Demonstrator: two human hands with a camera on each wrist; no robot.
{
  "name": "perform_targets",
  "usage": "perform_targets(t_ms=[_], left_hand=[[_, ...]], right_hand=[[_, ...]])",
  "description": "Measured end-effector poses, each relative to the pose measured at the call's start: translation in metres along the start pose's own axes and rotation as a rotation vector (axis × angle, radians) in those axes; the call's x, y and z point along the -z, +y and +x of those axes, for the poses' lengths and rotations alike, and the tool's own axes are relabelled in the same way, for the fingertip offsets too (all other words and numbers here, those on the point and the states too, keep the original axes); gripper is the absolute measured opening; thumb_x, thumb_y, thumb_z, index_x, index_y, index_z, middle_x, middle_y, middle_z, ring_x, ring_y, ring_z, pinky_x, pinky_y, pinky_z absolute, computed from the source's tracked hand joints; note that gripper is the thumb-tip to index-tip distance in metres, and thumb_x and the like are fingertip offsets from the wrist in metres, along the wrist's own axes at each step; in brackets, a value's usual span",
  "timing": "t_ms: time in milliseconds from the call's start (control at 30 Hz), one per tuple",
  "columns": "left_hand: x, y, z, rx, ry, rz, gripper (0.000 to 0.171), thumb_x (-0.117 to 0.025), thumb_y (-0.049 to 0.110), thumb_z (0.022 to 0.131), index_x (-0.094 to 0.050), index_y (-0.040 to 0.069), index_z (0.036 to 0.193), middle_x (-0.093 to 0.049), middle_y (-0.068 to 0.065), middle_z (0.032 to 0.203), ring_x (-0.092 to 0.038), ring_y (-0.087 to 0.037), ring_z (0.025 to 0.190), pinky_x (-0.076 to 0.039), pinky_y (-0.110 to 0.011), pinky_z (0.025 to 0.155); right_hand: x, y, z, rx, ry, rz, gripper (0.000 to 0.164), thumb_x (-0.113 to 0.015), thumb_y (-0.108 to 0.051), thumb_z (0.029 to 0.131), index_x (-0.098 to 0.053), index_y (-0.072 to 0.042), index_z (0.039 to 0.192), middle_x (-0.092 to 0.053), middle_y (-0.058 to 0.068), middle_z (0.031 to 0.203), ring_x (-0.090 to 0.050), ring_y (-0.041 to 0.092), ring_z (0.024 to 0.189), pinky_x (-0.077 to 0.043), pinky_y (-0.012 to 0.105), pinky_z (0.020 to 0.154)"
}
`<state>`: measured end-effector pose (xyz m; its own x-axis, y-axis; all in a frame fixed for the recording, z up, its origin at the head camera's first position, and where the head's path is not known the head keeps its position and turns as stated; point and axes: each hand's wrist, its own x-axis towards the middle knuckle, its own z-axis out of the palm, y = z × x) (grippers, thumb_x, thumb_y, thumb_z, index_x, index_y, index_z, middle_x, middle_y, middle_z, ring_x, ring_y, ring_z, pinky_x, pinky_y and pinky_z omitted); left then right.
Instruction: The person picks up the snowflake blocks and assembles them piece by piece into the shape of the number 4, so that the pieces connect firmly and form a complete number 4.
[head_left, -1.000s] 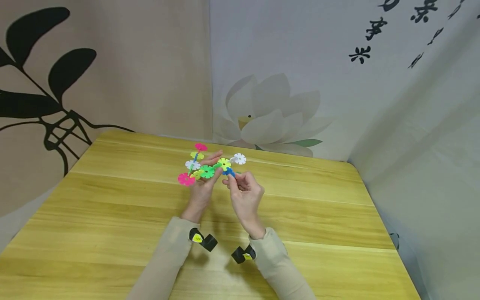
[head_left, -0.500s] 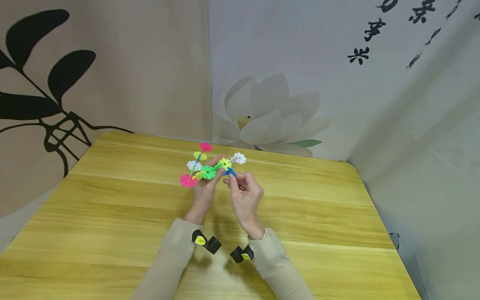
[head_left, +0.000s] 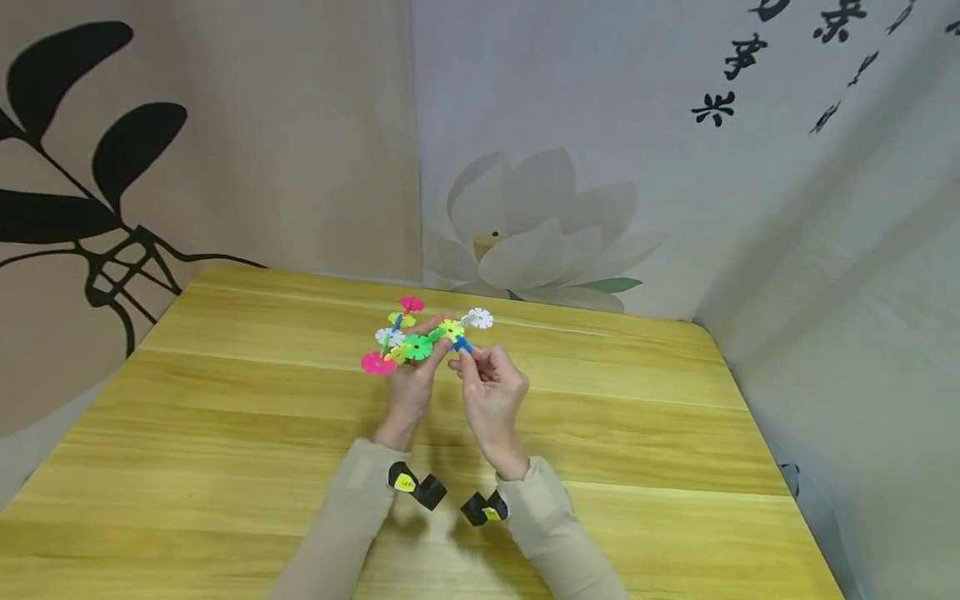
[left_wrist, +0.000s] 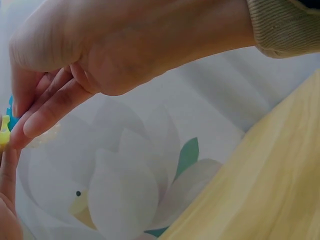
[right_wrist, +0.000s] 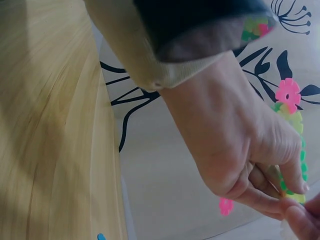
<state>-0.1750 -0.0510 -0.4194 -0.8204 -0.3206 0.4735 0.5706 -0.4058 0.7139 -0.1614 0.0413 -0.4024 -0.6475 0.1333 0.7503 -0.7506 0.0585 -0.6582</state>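
A chain of flower-shaped plastic snowflake discs, joined edge to edge, is held above the table in the head view. It runs from a pink disc (head_left: 377,363) through a green disc (head_left: 418,347) to a yellow disc (head_left: 451,331), with a white disc (head_left: 480,318) at its right end. My left hand (head_left: 411,390) grips the chain near the yellow disc, thumb in front and fingers behind. My right hand (head_left: 495,396) pinches a blue disc (head_left: 461,343) against the yellow one. In the left wrist view, the blue disc (left_wrist: 12,111) is mostly hidden behind fingers.
The wooden table (head_left: 225,433) spreads under both arms. Printed cloths (head_left: 570,108) with a lotus and leaves hang behind it. A small blue bit (right_wrist: 101,236) shows at the bottom of the right wrist view.
My left hand has shifted slightly right, and the chain's left branch has swung right with its far pink disc lower. My right hand keeps pinching the blue disc, almost still.
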Motion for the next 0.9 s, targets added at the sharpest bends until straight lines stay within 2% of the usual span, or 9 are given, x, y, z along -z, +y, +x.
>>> perform_targets(t_ms=[100,167,267,467,600,667,733,800,900], left_hand=[[0.001,0.0,-0.001,0.023,0.015,0.013,0.039,-0.069,0.003,0.083,-0.052,-0.02,0.11,-0.07,0.0,0.102,-0.064,-0.013,0.097,-0.051,-0.024,0.087],[0.001,-0.001,-0.002,0.039,0.022,0.038,0.035,-0.068,0.001,0.084,-0.056,-0.017,0.11,-0.07,0.002,0.103,-0.063,-0.013,0.097,-0.051,-0.023,0.086],[0.001,-0.002,-0.001,0.036,0.039,0.042,0.032,-0.068,0.002,0.084,-0.059,-0.013,0.11,-0.07,0.0,0.103,-0.064,-0.013,0.097,-0.051,-0.023,0.085],[-0.001,0.001,0.0,0.029,0.067,0.05,0.039,-0.071,0.007,0.083,-0.056,-0.017,0.109,-0.07,0.003,0.101,-0.064,-0.012,0.096,-0.052,-0.022,0.085],[0.0,0.005,0.003,-0.005,0.008,0.068,0.028,-0.069,0.005,0.084,-0.063,-0.006,0.109,-0.069,0.003,0.104,-0.063,-0.012,0.098,-0.051,-0.022,0.086],[0.001,0.008,0.005,-0.026,-0.035,0.085,0.027,-0.067,0.003,0.085,-0.063,-0.006,0.11,-0.069,0.003,0.105,-0.063,-0.011,0.098,-0.051,-0.022,0.086],[0.003,0.01,0.007,-0.034,-0.064,0.141,0.031,-0.064,0.001,0.087,-0.057,-0.014,0.113,-0.068,0.004,0.108,-0.062,-0.009,0.099,-0.051,-0.02,0.085],[0.004,0.011,0.008,-0.025,-0.077,0.183,0.033,-0.063,0.0,0.088,-0.054,-0.016,0.115,-0.068,0.005,0.109,-0.062,-0.008,0.099,-0.051,-0.02,0.084],[0.006,0.011,0.009,-0.014,-0.096,0.202,0.033,-0.061,-0.001,0.088,-0.053,-0.015,0.117,-0.066,0.005,0.114,-0.061,-0.009,0.104,-0.05,-0.022,0.089]], right_hand=[[-0.001,0.0,0.0,-0.003,-0.01,-0.009,0.011,-0.06,0.018,0.08,-0.053,0.013,0.073,-0.064,0.028,0.07,-0.065,0.035,0.055,-0.057,0.03,0.05],[-0.002,0.0,0.0,-0.002,-0.008,-0.015,0.011,-0.06,0.018,0.081,-0.053,0.012,0.073,-0.064,0.027,0.07,-0.065,0.035,0.055,-0.057,0.03,0.05],[-0.004,0.001,0.001,0.005,-0.007,-0.03,0.011,-0.06,0.018,0.08,-0.054,0.012,0.073,-0.064,0.027,0.069,-0.065,0.034,0.055,-0.057,0.029,0.049],[-0.006,0.0,0.003,0.022,0.0,-0.058,0.012,-0.06,0.017,0.08,-0.054,0.011,0.072,-0.063,0.027,0.068,-0.065,0.032,0.054,-0.056,0.028,0.047],[-0.006,0.0,0.003,0.027,0.002,-0.056,0.012,-0.061,0.016,0.08,-0.054,0.011,0.073,-0.064,0.027,0.069,-0.066,0.032,0.054,-0.056,0.027,0.048],[-0.006,-0.001,0.004,0.044,-0.001,-0.066,0.011,-0.062,0.015,0.08,-0.054,0.01,0.074,-0.065,0.027,0.07,-0.066,0.031,0.054,-0.056,0.024,0.048],[-0.006,0.0,0.005,0.066,-0.006,-0.087,0.011,-0.063,0.015,0.08,-0.055,0.01,0.075,-0.065,0.025,0.07,-0.066,0.03,0.054,-0.055,0.022,0.047],[-0.006,-0.001,0.006,0.094,-0.009,-0.117,0.012,-0.064,0.016,0.078,-0.055,0.008,0.075,-0.066,0.023,0.07,-0.066,0.028,0.053,-0.054,0.021,0.046],[-0.006,-0.001,0.006,0.125,-0.007,-0.149,0.014,-0.064,0.018,0.076,-0.055,0.007,0.075,-0.066,0.021,0.07,-0.065,0.028,0.052,-0.053,0.02,0.045]])
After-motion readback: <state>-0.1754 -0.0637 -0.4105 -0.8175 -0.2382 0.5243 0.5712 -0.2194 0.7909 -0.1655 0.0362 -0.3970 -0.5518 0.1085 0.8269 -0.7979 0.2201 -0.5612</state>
